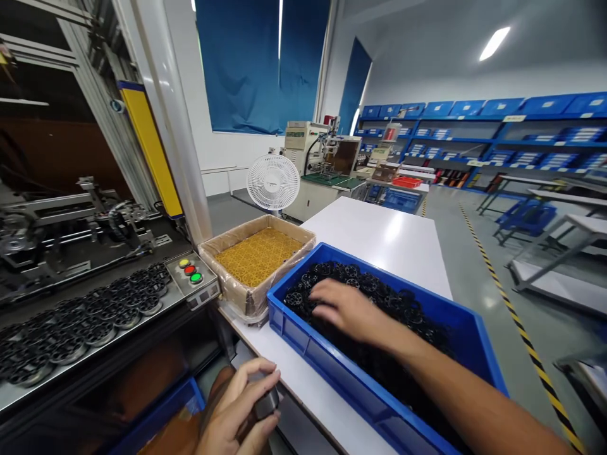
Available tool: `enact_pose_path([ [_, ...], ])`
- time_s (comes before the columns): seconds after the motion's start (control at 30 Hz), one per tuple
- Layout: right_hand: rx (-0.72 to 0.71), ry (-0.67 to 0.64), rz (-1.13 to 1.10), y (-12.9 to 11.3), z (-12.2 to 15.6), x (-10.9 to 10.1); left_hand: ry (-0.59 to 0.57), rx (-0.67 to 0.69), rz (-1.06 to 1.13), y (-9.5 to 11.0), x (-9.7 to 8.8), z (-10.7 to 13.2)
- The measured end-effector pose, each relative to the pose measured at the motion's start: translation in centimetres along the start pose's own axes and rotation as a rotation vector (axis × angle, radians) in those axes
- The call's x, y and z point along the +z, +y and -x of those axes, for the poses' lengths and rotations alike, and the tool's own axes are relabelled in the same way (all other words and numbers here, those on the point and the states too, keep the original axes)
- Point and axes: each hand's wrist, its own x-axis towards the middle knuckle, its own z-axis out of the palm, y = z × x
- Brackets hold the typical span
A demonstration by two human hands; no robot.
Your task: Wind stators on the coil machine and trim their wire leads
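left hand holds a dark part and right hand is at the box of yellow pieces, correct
Not quite: in the head view, the right hand is at the blue bin of black parts. The left hand does hold a dark part.

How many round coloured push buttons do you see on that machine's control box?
3 on the grey control box: round yellow push button farthest back, round red push button between, round green push button nearest. None seems hidden.

Well beyond the left grip (pixel 239 404) I see a white fan (pixel 273 182), blue curtains (pixel 241 69), and, farther right, shelving (pixel 496 134).
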Motion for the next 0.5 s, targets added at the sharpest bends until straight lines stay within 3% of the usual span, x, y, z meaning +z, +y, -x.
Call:
enact_pose_path([
  [0.1,0.256,0.036,0.197,5.3,-1.3,-0.7,-0.016,0.022,-0.074,0.4,-1.5,-0.7],
  [0.23,0.337,-0.023,0.294,8.9,-2.0,0.3,0.090,-0.150,0.170,0.5,-2.3,-0.7],
  [0.3,0.329,-0.028,0.298,9.6,-2.1,0.6,0.073,-0.118,0.204,0.4,-2.3,-0.6],
  [0.4,0.332,-0.016,0.278,9.7,-2.2,0.3,0.055,0.039,0.111,0.7,-2.4,-0.8],
  [0.5,0.317,0.078,0.241,7.8,-2.1,-0.6,0.073,0.098,0.028,1.0,-2.7,-0.8],
])
